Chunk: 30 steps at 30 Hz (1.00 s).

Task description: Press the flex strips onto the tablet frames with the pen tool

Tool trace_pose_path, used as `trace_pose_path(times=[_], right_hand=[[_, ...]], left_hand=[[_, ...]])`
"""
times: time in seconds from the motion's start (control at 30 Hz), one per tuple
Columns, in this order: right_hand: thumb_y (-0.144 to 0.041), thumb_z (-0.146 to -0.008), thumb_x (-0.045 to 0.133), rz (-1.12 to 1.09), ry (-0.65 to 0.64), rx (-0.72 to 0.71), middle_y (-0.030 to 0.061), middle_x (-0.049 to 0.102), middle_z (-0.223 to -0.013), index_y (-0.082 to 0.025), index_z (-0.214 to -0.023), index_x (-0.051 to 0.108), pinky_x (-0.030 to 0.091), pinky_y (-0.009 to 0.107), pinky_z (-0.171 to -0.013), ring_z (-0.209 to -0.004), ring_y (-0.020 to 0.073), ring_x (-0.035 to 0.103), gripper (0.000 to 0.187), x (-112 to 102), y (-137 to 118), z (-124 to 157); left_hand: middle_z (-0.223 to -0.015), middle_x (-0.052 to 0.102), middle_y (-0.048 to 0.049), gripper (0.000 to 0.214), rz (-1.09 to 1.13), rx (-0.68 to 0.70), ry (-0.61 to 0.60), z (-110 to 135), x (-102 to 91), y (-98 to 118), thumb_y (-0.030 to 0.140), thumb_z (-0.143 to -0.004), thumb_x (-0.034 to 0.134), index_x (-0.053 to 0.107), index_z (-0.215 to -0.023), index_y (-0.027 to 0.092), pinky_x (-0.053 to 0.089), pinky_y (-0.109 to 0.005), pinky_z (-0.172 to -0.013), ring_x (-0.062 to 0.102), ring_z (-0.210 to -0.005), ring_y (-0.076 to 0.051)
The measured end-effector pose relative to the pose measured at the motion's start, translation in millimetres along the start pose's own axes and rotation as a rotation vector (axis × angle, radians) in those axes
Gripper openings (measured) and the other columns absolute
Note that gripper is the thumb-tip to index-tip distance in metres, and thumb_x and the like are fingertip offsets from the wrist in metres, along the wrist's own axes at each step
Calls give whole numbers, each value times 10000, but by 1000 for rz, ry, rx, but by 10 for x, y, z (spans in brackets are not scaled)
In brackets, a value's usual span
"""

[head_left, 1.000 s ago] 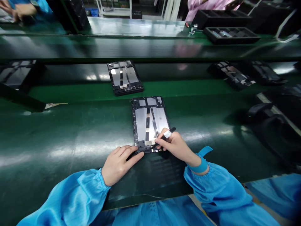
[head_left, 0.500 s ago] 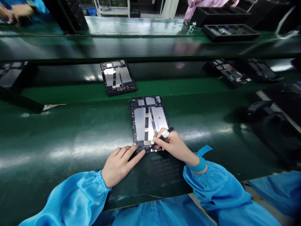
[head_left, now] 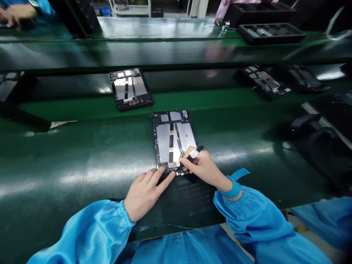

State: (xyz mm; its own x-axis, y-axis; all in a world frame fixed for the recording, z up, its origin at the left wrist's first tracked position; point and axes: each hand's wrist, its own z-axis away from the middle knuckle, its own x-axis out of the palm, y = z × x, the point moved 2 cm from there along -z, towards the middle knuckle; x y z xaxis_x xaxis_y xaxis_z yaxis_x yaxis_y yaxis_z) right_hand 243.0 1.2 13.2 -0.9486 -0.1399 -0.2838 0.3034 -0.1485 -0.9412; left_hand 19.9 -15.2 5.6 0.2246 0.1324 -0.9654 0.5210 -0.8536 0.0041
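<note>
- An opened tablet chassis lies flat on the near green workbench, straight ahead of the person, its back cover off and silver shielding plates showing.
- The right hand is closed in a pen grip round a thin black stylus tool, whose tip rests at the chassis's near edge, by its bottom row of small parts.
- The left hand holds nothing; its fingers lie flat and together, pressing on the near left corner of the chassis.
- Risk, as I judge it: the tool tip could skid off its small target and scratch a plate or snag the dark ribbon running down the middle, if pushed too hard or at a shallow angle.
- Risk: the chassis could slide on the glossy bench if the left fingers ease off, since only one corner is pinned.
- Risk: the blue sleeve hangs near the bench edge and could brush loose parts.
- Count: two hands of the wearer, one tool, one chassis being worked on.
- Count: one second chassis lies well apart on the belt beyond; at least two more dark units sit to the far right, blurred.
- Count: two black trays stand on the far bench, beside a co-worker's pink sleeve.
</note>
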Motion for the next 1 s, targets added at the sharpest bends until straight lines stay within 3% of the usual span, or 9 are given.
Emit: trace_pose_path(times=[0.13,0.27,0.37,0.47,0.53,0.67,0.77,0.87,1.0], right_hand=[[-469,-828,662,-158,36,20,0,621,-622,-199,-799,543,529,244,-480,-587,174,677,296,12,55,-10],[-461,-860,627,-207,132,-43,11,628,-669,-180,-895,598,533,239,-463,-550,146,647,285,28,61,27],[-373,-922,572,-114,342,-228,62,663,-877,-196,-984,642,565,268,-516,-581,132,646,200,-1,58,105],[-266,-935,566,-17,520,-405,71,635,-1009,-233,-1025,652,576,288,-544,-594,124,644,129,-43,112,165],[-219,-920,588,39,539,-468,67,633,-1004,-246,-1039,652,573,294,-547,-627,140,652,138,-55,172,154],[-172,-897,621,167,472,-602,72,661,-956,-237,-1042,663,578,345,-703,-835,208,665,164,-36,245,43],[-167,-910,607,160,439,-608,74,663,-943,-217,-1046,664,563,331,-731,-846,199,658,156,-15,270,-64],[-179,-921,596,121,420,-568,74,663,-940,-210,-1035,668,550,307,-725,-841,190,658,138,10,278,-139],[-191,-925,592,80,372,-568,73,672,-946,-219,-1031,673,536,285,-726,-868,191,660,136,51,271,-184]], left_hand=[[-1357,556,-124,378,140,44,44,88,2,-137,109,-978,402,498,-1343,136,534,-337,-908,565,-1139,-212],[-1206,653,-92,215,146,61,156,19,11,-176,229,-960,537,604,-1144,139,536,-312,-862,609,-1039,-193],[-1141,667,-97,312,79,115,176,-206,86,-165,400,-952,547,608,-1122,145,527,-324,-796,613,-1021,-218],[-1145,660,-80,388,25,70,56,-618,249,-318,467,-956,507,584,-1214,188,506,-323,-745,614,-947,-214],[-1177,650,-62,357,-5,-32,-11,-982,378,-556,451,-949,527,589,-1221,227,494,-325,-771,604,-963,-215],[-1298,591,-85,346,-66,-247,10,-1714,597,-1195,344,-976,495,546,-1301,238,457,-349,-886,536,-1160,-243],[-1376,541,-105,372,-85,-447,44,-1984,638,-1680,312,-989,458,518,-1342,212,393,-377,-1008,461,-1281,-252],[-1341,559,-147,417,-95,-677,79,-1866,462,-2183,370,-993,437,506,-1350,165,330,-414,-1076,466,-1279,-270],[-1230,586,-201,431,-92,-1106,95,-1304,9,-2873,410,-994,424,557,-1241,83,412,-519,-992,536,-1181,-318]])
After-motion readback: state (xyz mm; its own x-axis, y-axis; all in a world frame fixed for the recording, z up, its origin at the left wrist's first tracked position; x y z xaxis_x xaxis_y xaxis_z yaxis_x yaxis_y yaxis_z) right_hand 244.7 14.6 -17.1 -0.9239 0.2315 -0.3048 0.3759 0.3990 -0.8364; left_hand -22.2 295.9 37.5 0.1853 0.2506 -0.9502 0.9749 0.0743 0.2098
